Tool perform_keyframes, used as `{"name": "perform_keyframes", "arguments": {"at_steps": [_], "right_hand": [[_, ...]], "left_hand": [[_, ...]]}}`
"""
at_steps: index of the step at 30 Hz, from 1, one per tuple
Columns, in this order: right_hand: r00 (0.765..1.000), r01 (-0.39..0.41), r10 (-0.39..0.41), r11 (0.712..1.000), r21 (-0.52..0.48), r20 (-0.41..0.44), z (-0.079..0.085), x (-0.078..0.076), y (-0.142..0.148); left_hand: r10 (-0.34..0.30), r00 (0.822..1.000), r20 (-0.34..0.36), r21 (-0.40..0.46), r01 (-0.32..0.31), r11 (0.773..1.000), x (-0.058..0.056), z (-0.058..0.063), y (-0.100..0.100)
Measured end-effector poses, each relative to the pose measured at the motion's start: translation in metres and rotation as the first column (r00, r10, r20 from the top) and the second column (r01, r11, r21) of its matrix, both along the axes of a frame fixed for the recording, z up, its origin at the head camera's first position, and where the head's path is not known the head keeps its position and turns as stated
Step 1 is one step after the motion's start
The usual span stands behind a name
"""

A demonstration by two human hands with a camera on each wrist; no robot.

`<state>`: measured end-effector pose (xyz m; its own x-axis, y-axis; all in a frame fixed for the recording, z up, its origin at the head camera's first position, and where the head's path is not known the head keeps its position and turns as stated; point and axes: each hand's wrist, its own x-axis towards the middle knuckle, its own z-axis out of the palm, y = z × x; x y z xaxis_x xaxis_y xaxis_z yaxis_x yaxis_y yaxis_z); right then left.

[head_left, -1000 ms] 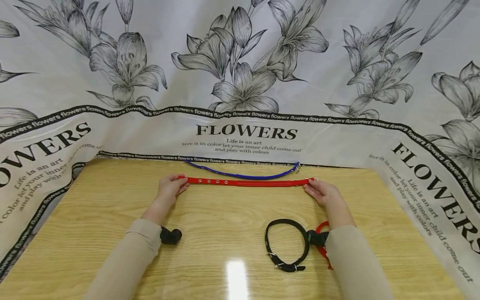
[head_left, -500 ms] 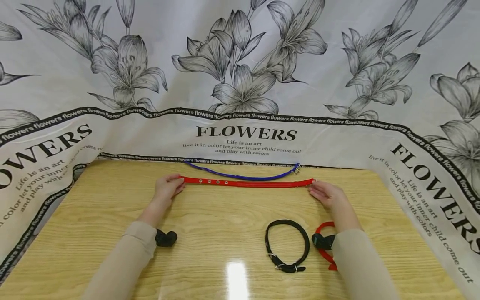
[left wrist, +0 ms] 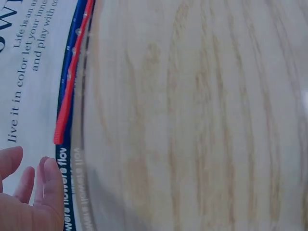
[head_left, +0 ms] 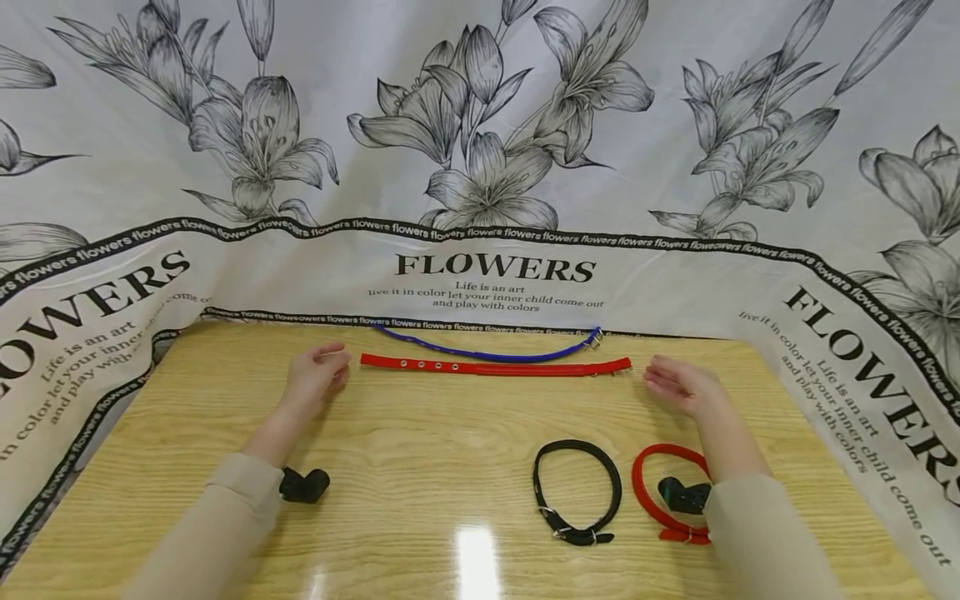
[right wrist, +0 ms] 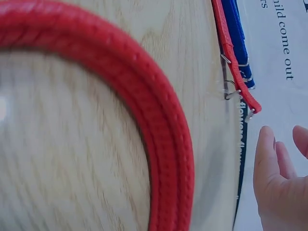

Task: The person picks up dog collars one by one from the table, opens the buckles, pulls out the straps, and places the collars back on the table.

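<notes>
A red collar [head_left: 525, 369] with metal eyelets lies stretched nearly straight across the back of the table. My left hand [head_left: 316, 375] is just off its eyelet end, fingers loose and holding nothing. Beyond the other end, my right hand [head_left: 684, 386] is apart from the collar too, its fingers relaxed. In the right wrist view, metal rings and the buckle show near that end of the red collar [right wrist: 236, 72]. Right behind it a blue collar [head_left: 517, 358] curves along the table's back edge, its buckle at the right.
A black collar [head_left: 617, 492] is buckled into a ring at the table's front right. Beside it lies a looped red collar [head_left: 640, 479], partly hidden by the right wrist camera [head_left: 682, 495] and sleeve. White flower-printed cloth [head_left: 480, 275] hangs behind the wooden table [head_left: 420, 467].
Both hands have let go of the red collar's ends and moved outward, left hand to the left, right hand to the right. The collar stays lying straight.
</notes>
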<state>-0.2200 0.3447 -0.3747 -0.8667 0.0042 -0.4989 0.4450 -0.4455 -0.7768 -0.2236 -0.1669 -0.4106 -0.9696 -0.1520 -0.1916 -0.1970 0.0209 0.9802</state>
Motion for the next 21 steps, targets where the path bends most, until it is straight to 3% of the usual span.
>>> {"name": "perform_keyframes", "arguments": {"at_steps": [5,9,11,13,14,15,16,18,19,21], "right_hand": [[0.99,-0.068,0.072,0.997,0.032,-0.123,0.01,0.015,0.004],[0.971,-0.124,0.127,0.992,0.027,-0.202,0.017,0.027,-0.003],[0.952,-0.16,0.177,0.983,0.087,-0.251,0.018,0.033,-0.008],[0.917,-0.186,0.262,0.948,0.259,-0.3,0.018,0.04,-0.014],[0.893,-0.188,0.316,0.908,0.375,-0.319,0.018,0.043,-0.018],[0.869,-0.176,0.373,0.847,0.502,-0.325,0.017,0.047,-0.022],[0.841,-0.15,0.434,0.76,0.632,-0.322,0.016,0.051,-0.025],[0.791,-0.078,0.536,0.566,0.821,-0.295,0.014,0.059,-0.033],[0.762,-0.041,0.581,0.485,0.873,-0.287,0.012,0.063,-0.037],[0.691,0.025,0.663,0.377,0.926,-0.289,0.008,0.071,-0.044]], "left_hand": [[-0.078,0.995,-0.058,-0.068,0.074,0.995,0.005,0.009,0.007],[-0.159,0.981,-0.109,-0.114,0.146,0.983,0.009,0.009,0.019],[-0.219,0.966,-0.138,-0.17,0.195,0.966,0.012,0.009,0.028],[-0.303,0.934,-0.187,-0.284,0.244,0.927,0.017,0.009,0.04],[-0.353,0.912,-0.209,-0.354,0.266,0.897,0.022,0.011,0.047],[-0.407,0.886,-0.225,-0.435,0.282,0.855,0.027,0.011,0.054],[-0.476,0.845,-0.245,-0.523,0.298,0.798,0.033,0.013,0.061],[-0.612,0.742,-0.273,-0.682,0.3,0.667,0.043,0.012,0.076],[-0.676,0.684,-0.273,-0.743,0.297,0.6,0.049,0.012,0.083],[-0.787,0.562,-0.255,-0.835,0.282,0.472,0.058,0.01,0.098]]}}
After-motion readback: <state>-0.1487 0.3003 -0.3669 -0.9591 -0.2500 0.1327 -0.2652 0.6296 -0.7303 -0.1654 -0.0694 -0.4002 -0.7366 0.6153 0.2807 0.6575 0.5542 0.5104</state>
